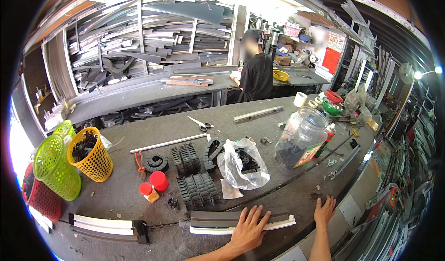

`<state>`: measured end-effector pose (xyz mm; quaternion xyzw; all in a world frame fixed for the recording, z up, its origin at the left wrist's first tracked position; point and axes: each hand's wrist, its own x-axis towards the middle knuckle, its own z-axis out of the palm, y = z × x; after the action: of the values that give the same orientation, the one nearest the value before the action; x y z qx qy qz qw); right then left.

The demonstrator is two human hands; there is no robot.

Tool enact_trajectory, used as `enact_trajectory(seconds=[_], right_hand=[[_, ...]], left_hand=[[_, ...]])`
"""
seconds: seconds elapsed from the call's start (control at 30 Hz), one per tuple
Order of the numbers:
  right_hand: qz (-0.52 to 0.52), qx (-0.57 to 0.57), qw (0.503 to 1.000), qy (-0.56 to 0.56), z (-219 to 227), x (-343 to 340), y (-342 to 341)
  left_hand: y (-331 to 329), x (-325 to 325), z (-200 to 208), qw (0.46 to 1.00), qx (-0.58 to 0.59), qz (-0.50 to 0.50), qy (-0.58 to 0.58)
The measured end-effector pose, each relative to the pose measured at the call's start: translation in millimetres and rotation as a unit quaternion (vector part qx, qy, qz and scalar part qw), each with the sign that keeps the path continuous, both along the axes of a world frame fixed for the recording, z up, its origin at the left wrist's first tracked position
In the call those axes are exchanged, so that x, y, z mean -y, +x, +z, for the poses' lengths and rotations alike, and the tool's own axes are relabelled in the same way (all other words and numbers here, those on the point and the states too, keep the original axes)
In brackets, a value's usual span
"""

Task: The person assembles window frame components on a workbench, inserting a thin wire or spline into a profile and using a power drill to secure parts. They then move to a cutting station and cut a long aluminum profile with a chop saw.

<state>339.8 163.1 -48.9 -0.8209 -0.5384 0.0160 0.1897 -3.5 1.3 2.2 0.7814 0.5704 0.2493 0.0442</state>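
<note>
My left hand (249, 231) lies flat, fingers spread, across a dark grey profile strip (211, 218) and the white strip (208, 230) along its near side. To its right, my right hand (325, 210) rests by the bench edge with its fingers apart and nothing in it. Just beyond the strips sit black ribbed cable-chain pieces (198, 190). Beside those is a clear plastic bag (252, 177) with small black parts inside. A second bundle of white and dark strips (104, 226) lies at the near left.
Yellow (99, 161), green (62, 173) and red (44, 203) baskets stand left. Scissors (200, 123), a white rod (169, 142) and red-capped containers (159, 180) lie mid-bench. A large clear jar (301, 138) stands right. A person in black (257, 75) is at the far bench.
</note>
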Motion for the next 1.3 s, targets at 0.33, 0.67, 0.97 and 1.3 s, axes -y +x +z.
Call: enact_trajectory(seconds=[0.33, 0.67, 0.97, 1.3], right_hand=[[0.008, 0.041, 0.999, 0.027, -20, -6, 14], [-0.014, 0.057, 0.998, -0.017, -23, -16, 20], [0.018, 0.069, 0.997, 0.006, -31, -19, 32], [0.031, 0.076, 0.997, 0.012, -37, -23, 40]], left_hand=[[1, 0, -4, 1.000, 0.013, 0.004, -0.010], [1, 1, -13, 0.999, 0.033, 0.007, 0.015], [1, 1, -14, 0.999, 0.038, 0.009, 0.016], [1, 0, -14, 0.999, 0.035, 0.014, 0.021]])
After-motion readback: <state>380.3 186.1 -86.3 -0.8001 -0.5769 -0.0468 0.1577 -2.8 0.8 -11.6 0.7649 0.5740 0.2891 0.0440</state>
